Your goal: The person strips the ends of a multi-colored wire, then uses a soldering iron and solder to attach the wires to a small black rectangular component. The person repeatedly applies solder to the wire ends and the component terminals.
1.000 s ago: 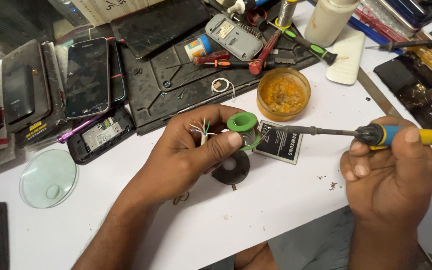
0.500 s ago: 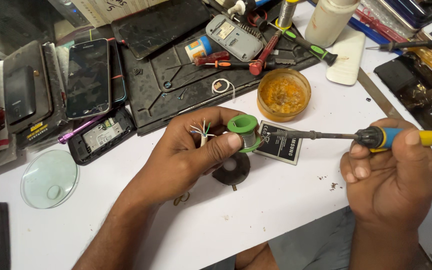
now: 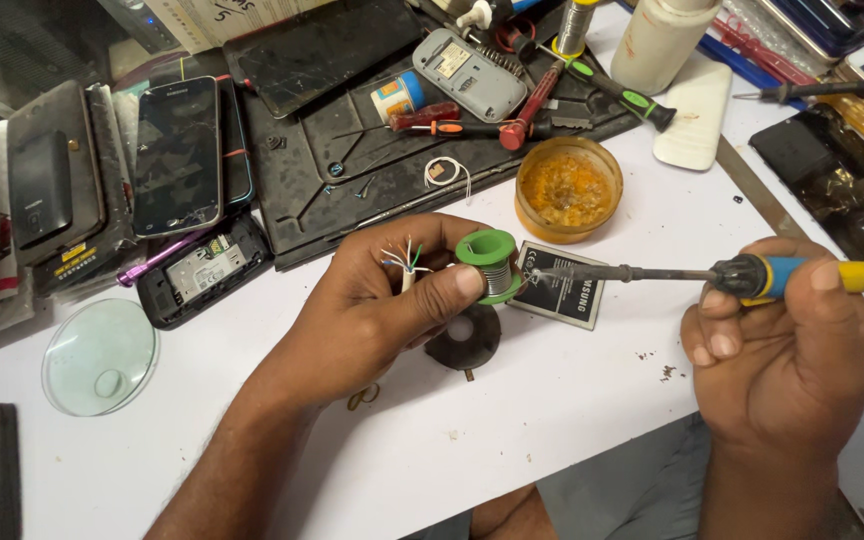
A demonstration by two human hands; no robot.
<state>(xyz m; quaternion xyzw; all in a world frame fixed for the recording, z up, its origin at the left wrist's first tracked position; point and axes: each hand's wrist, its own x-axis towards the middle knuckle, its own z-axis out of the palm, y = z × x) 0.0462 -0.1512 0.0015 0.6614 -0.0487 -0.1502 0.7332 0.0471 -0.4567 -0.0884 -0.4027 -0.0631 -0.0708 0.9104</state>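
A small spool of solder with green flanges sits pinched between the thumb and fingers of the left hand, lifted just off the white bench near the middle of its surface, so the wire end faces the tool coming from the right. The same hand also grips a short bundle of thin coloured wires, their stripped ends fanned upward beside the spool, close enough for solder and wire ends to meet at 1 spot. The right hand is clenched around the yellow and blue handle of a soldering iron, held level, with its dark tip touching or just beside the spool; I cannot tell which. Under the spool lies a dark round disc, and just past it a flat phone battery. Beyond that stands an open tub of amber flux, within easy reach of the iron. A black work mat toward the far edge carries screwdrivers, and phones are stacked at the far left corner.
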